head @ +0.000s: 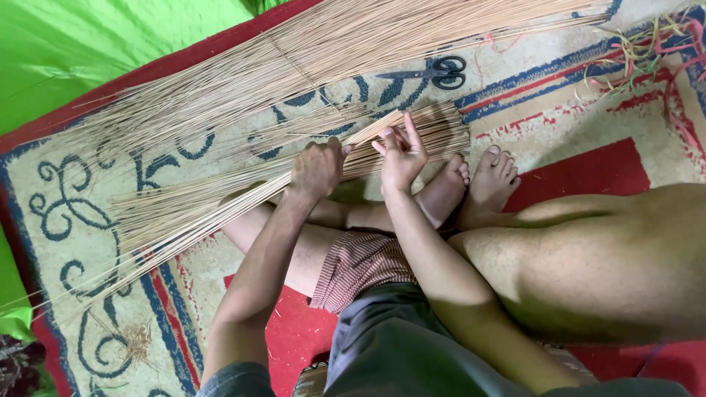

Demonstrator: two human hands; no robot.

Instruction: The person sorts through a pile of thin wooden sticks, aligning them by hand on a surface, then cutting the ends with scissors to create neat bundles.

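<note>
A bundle of thin tan broom sticks [220, 202] lies slanted across my lap and the carpet, its cut ends near the middle. My left hand [318, 169] is closed around this bundle close to those ends. Just right of it, my right hand [401, 156] pinches a few sticks between thumb and fingers, the other fingers spread. A second, larger sheaf of sticks [294, 66] lies on the carpet beyond the hands. My bare feet [471, 184] rest just right of the hands.
Black scissors [434, 73] lie on the patterned red, blue and cream carpet [573, 110] past the sticks. Loose coloured strings [647, 51] sit at the top right. A green sheet [88, 44] covers the top left.
</note>
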